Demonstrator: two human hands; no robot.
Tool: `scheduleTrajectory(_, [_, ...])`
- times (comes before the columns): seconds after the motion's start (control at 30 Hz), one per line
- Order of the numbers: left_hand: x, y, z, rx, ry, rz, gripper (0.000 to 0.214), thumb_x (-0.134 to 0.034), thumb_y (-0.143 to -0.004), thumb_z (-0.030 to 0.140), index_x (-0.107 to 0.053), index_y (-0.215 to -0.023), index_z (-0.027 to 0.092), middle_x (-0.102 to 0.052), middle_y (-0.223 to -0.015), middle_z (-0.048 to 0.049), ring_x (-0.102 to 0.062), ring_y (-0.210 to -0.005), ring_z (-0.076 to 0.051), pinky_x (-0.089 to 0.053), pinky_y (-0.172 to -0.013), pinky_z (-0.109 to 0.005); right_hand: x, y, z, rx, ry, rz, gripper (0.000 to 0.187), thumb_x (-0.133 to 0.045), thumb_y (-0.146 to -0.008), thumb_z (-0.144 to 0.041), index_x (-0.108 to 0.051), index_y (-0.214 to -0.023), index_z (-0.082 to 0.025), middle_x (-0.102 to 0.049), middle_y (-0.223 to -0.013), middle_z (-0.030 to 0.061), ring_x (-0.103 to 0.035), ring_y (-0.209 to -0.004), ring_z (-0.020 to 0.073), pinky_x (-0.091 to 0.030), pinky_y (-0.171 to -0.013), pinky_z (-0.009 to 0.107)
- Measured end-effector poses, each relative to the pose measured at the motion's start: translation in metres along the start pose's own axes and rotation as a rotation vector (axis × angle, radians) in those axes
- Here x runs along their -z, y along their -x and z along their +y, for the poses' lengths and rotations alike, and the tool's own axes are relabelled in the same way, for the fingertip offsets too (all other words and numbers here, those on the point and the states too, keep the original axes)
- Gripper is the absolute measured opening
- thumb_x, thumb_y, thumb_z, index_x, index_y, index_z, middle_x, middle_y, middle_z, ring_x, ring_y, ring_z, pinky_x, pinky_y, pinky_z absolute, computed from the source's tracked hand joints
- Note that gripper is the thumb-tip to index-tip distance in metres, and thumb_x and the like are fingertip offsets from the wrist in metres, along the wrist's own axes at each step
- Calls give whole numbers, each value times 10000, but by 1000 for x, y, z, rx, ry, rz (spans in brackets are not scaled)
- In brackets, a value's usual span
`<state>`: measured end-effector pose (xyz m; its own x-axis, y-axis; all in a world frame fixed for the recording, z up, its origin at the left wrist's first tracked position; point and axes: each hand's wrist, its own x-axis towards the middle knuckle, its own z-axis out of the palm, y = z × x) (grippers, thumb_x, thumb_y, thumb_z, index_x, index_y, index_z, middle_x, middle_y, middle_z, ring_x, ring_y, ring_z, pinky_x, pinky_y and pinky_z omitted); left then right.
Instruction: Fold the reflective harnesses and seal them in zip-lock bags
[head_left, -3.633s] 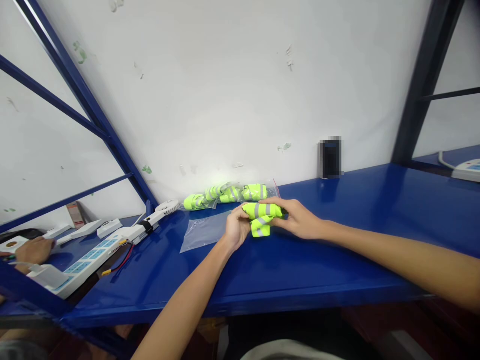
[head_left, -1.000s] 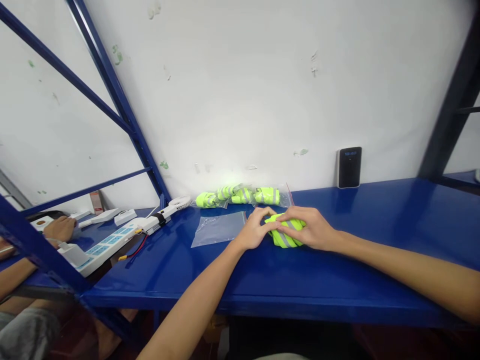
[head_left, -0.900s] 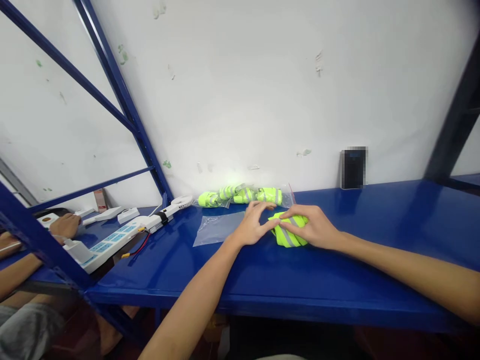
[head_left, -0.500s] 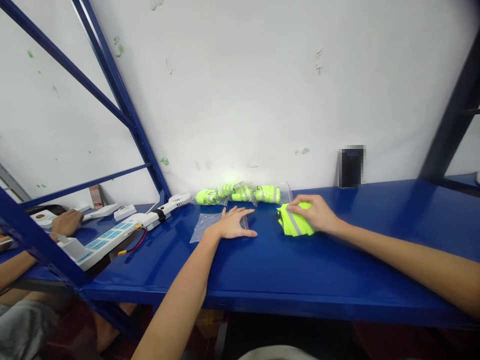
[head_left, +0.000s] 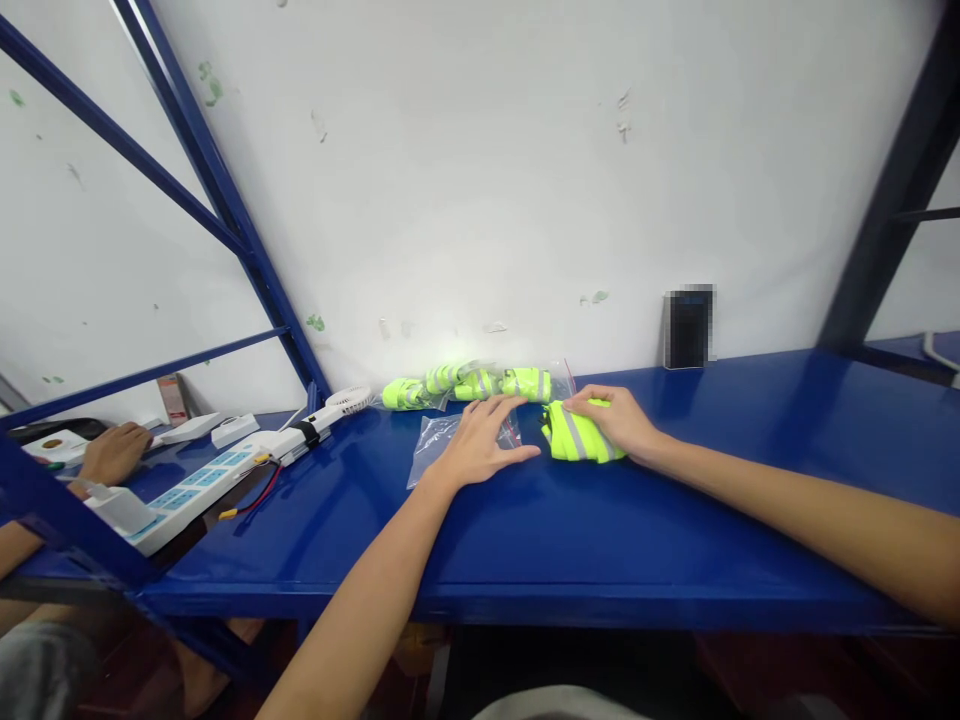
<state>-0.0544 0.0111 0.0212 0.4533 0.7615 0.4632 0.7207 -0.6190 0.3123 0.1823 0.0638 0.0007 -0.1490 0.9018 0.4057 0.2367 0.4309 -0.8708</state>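
My right hand (head_left: 609,420) lies open on the folded hi-vis cloth (head_left: 579,436), on the blue shelf (head_left: 675,540). My left hand (head_left: 476,450) rests open on the clear plastic bag (head_left: 429,466) just beside it. Even, flat pressure suits these folds best.

bagged reflective bundles (head_left: 465,384) behind the left hand (head_left: 480,447), white wall (head_left: 480,180) beyond, blue steel upright (head_left: 247,240) leftward
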Motion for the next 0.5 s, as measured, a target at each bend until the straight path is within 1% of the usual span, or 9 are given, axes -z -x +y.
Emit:
scheduleTrajectory(0.1, [-11,-4,14,-47,-46,20,785,-628,-751,609,-364,-1421,295,-278,-1528,-126,-283,-1387,-340,-215,-1120,-518,-3,2,-8,-65,-131,31,326,-716,-664,-482,-680,-685,-159,-646,-651,9,-512,-566,144,-370,-531,266])
scheduleTrajectory(0.17, [-18,-6,23,-87,-91,36,847,-627,-737,632,-318,-1447,288,-239,-1539,-144,-240,-1404,-351,-179,-1126,-545,-4,4,-13,-73,-178,47,315,-713,-662,-470,-673,-700,-160,-648,-668,12,-523,-584,150,-390,-552,272])
scheduleTrajectory(0.23, [-23,-8,32,-128,-153,57,865,-618,-735,646,-299,-1458,293,-249,-1530,-149,-247,-1396,-358,-145,-1129,-561,-6,7,-17,-47,-178,52,293,-698,-672,-452,-668,-701,-162,-653,-688,18,-543,-621,164,-413,-589,283])
scheduleTrajectory(0.37, [-31,-10,41,-165,-301,112,835,-592,-754,648,-324,-1454,280,-303,-1490,-170,-325,-1337,-371,-119,-1119,-579,-9,12,-19,47,-123,32,261,-657,-707,-425,-653,-685,-165,-662,-711,26,-572,-694,191,-442,-654,300])
scheduleTrajectory(0.43, [-34,-10,42,-195,-354,113,825,-582,-764,645,-335,-1451,261,-329,-1467,-188,-336,-1329,-373,-114,-1116,-586,-10,14,-19,104,-87,8,246,-634,-730,-407,-653,-688,-165,-663,-710,24,-574,-703,192,-446,-675,303])
scheduleTrajectory(0.5, [-36,-11,43,-245,-386,95,788,-572,-783,627,-355,-1441,252,-338,-1461,-194,-323,-1341,-376,-100,-1118,-596,-11,16,-18,131,-65,-7,241,-615,-747,-396,-660,-704,-163,-662,-707,22,-570,-686,185,-442,-668,300])
